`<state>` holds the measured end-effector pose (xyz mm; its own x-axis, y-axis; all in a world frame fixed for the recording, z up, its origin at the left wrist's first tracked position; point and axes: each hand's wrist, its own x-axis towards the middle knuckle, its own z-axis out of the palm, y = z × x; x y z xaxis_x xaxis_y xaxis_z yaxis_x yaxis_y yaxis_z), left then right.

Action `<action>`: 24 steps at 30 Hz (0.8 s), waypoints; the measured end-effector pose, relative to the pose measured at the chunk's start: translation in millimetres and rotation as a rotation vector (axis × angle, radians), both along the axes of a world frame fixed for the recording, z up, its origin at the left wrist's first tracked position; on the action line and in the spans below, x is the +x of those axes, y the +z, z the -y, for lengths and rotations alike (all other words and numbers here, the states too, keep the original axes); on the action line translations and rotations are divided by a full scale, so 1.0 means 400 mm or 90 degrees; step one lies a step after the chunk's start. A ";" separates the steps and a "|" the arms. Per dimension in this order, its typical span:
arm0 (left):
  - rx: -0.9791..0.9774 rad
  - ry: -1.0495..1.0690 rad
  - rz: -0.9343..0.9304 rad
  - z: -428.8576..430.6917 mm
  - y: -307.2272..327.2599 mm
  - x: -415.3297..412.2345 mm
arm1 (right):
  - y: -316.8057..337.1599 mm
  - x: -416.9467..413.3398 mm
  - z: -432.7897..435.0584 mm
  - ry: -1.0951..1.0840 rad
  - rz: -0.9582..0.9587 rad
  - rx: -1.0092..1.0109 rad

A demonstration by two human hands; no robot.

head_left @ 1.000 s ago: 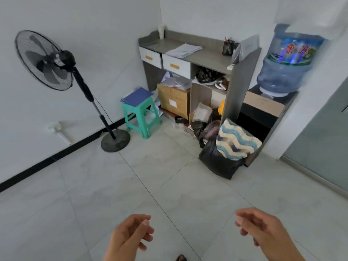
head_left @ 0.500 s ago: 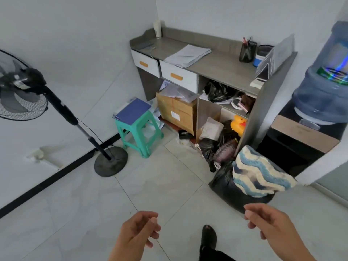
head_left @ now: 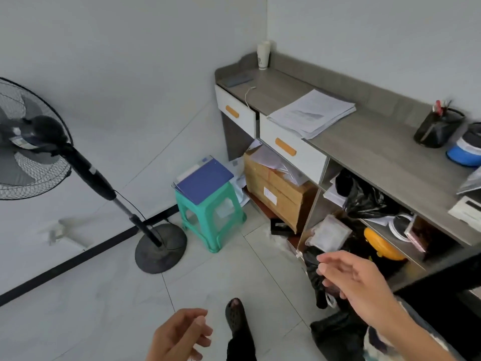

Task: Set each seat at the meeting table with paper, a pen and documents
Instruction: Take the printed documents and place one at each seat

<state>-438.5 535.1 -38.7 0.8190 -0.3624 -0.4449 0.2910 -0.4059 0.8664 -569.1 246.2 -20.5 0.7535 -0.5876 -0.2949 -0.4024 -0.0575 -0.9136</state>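
A stack of white printed papers (head_left: 313,114) lies on the grey sideboard (head_left: 364,149), above its white drawers. A black mesh pen holder (head_left: 438,130) with pens stands further right on the same top. My right hand (head_left: 350,278) is raised in front of the sideboard's lower shelves, fingers apart, holding nothing. My left hand (head_left: 179,337) hangs low over the floor, fingers loosely curled and empty. Both hands are well short of the papers.
A green plastic stool (head_left: 210,214) carrying a blue folder (head_left: 205,179) stands left of the sideboard. A standing fan (head_left: 31,149) is at the left wall. A cardboard box (head_left: 276,194), black bags (head_left: 364,199) and clutter fill the shelves. My sandalled foot (head_left: 238,317) is on the tiled floor.
I have stepped closer to the sideboard, which now looms larger. My right hand has risen and stretched forward toward it; the left hand stays low.
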 end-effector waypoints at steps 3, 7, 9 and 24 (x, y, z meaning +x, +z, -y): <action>-0.001 -0.001 0.007 0.077 -0.016 0.183 | -0.031 0.130 0.060 -0.041 -0.007 0.028; -0.016 -0.059 0.031 0.212 0.032 0.433 | -0.007 0.291 0.145 -0.116 -0.011 0.063; -0.035 -0.090 0.048 0.298 0.059 0.549 | 0.015 0.361 0.195 -0.158 -0.002 0.053; -0.050 -0.307 0.058 0.931 0.084 0.978 | -0.030 0.667 0.650 -0.344 -0.001 0.071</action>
<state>-47.2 162.6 -5.1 0.5848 -0.7389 -0.3349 0.0077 -0.4077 0.9131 -302.4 -14.0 -32.3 0.3521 -0.8557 -0.3793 -0.3496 0.2557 -0.9013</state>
